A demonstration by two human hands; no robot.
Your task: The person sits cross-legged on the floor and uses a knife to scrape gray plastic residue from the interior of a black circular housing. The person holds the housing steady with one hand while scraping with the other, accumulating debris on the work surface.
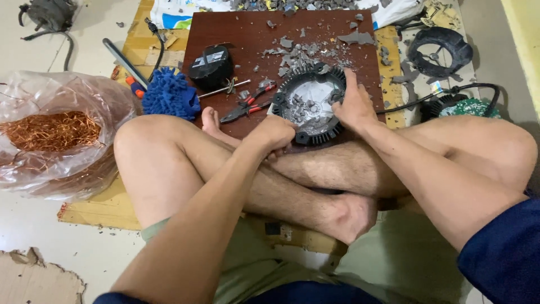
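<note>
Head view: both hands grip a round black finned housing [308,104] lying on a dark wooden board [225,34] ahead of crossed legs. Left hand [274,133] curls its fingers shut on the near rim; right hand [353,104] clasps the far side, thumb raised. Red-handled pliers [247,105] lie just beside it.

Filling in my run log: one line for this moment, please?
left hand: grips round finned housing edge | right hand: presses rim | pliers: on board
</note>
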